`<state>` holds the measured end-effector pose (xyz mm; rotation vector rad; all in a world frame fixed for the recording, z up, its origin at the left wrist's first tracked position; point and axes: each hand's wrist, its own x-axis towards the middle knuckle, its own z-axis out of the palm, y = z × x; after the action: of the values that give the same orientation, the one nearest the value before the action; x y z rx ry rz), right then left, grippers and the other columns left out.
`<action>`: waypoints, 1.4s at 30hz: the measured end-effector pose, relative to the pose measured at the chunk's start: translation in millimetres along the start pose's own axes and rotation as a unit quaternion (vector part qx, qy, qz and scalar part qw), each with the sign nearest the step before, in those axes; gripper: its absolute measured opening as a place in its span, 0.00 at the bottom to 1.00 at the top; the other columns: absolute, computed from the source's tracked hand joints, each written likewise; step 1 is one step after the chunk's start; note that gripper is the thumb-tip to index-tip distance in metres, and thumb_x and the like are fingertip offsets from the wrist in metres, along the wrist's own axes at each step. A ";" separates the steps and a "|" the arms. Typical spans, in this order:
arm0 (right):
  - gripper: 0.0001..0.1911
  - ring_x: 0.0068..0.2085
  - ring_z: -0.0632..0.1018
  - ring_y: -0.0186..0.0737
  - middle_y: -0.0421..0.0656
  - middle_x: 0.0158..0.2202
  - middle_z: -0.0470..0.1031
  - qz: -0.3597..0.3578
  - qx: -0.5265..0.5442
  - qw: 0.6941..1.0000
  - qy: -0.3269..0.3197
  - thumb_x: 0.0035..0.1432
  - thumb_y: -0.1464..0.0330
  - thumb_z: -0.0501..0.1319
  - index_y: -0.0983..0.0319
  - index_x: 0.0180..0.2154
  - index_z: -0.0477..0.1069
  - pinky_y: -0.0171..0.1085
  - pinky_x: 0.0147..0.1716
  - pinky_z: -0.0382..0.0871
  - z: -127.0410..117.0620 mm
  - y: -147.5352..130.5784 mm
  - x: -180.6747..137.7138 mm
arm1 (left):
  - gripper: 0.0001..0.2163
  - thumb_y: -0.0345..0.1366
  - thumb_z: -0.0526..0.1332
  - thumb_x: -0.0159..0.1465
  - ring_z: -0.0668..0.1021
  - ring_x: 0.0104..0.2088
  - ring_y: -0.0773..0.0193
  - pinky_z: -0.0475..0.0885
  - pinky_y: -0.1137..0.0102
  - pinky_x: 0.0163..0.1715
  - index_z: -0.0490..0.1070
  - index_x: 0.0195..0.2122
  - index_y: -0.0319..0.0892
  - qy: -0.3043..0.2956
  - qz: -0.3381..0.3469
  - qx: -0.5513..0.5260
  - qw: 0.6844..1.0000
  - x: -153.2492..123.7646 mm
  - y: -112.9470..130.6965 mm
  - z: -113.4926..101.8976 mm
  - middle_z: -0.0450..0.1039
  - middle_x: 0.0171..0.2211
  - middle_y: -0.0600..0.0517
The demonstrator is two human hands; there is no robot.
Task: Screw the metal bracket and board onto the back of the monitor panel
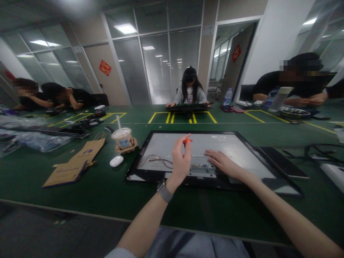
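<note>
A flat monitor panel (236, 143) lies face down on the green table (80, 186), its grey metal back up and a black frame around it. My left hand (180, 157), a watch on its wrist, is closed on an orange-handled screwdriver (187, 141) held upright over the panel's lower middle. My right hand (224, 163) lies flat with fingers stretched out on the panel beside a small connector board (202, 167). Thin red and white wires (157, 160) run across the panel's left part.
A lidded drink cup with straw (122, 138), a white mouse (116, 161) and a brown paper bag (77, 161) lie left of the panel. A black slab (283, 161) and cables sit at the right. Several people work at the table's far side and ends.
</note>
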<state>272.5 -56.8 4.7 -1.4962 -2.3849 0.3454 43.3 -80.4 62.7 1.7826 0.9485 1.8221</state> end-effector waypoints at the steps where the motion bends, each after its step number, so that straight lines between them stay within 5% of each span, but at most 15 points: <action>1: 0.32 0.65 0.61 0.51 0.48 0.65 0.62 0.000 0.000 1.000 0.000 0.68 0.50 0.39 0.57 0.61 0.64 0.58 0.63 0.47 0.4 0.6 0.1 | 0.12 0.36 0.55 0.69 0.75 0.42 0.61 0.69 0.65 0.45 0.72 0.50 0.44 0.005 0.007 0.011 1.000 0.2 0.1 0.1 0.74 0.40 0.48; 7: 0.32 0.65 0.61 0.51 0.49 0.65 0.62 -0.003 -0.001 1.000 0.003 0.68 0.50 0.40 0.59 0.61 0.64 0.58 0.64 0.47 2.3 3.4 0.6 | 0.08 0.37 0.60 0.65 0.71 0.34 0.63 0.68 0.68 0.39 0.78 0.39 0.44 0.036 0.028 0.064 0.997 2.7 4.4 -2.3 0.67 0.31 0.52; 15: 0.32 0.65 0.61 0.51 0.50 0.65 0.62 -0.002 0.002 1.000 -0.003 0.68 0.50 0.39 0.59 0.61 0.64 0.58 0.63 0.47 0.3 1.6 0.3 | 0.15 0.32 0.48 0.70 0.74 0.46 0.60 0.68 0.64 0.48 0.74 0.47 0.43 0.010 0.019 0.011 1.000 1.7 3.2 -3.5 0.74 0.44 0.47; 27: 0.31 0.65 0.60 0.51 0.49 0.65 0.62 -0.002 0.002 1.000 0.007 0.68 0.51 0.40 0.57 0.61 0.64 0.59 0.63 0.46 2.6 2.8 0.0 | 0.06 0.37 0.61 0.65 0.71 0.34 0.63 0.69 0.67 0.39 0.77 0.37 0.43 0.031 0.042 0.050 0.997 2.8 6.1 -1.6 0.67 0.32 0.52; 36: 0.31 0.65 0.61 0.51 0.50 0.65 0.62 -0.004 0.001 1.000 -0.001 0.68 0.51 0.40 0.60 0.61 0.64 0.58 0.63 0.48 1.8 3.0 0.9 | 0.14 0.34 0.48 0.70 0.74 0.46 0.60 0.68 0.65 0.47 0.75 0.43 0.43 -0.003 0.031 -0.005 0.999 0.7 4.3 -3.5 0.73 0.43 0.47; 42: 0.31 0.65 0.61 0.50 0.49 0.65 0.62 -0.009 -0.001 1.000 0.004 0.68 0.51 0.40 0.58 0.61 0.64 0.59 0.63 0.47 3.5 5.3 0.9 | 0.11 0.35 0.52 0.69 0.76 0.40 0.61 0.70 0.65 0.43 0.73 0.46 0.43 -0.009 0.002 -0.005 1.000 0.9 2.9 -1.7 0.76 0.39 0.47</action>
<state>275.3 -53.9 -0.3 -1.4739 -2.3909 0.3314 42.0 -82.0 65.4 1.7927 0.9273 1.8081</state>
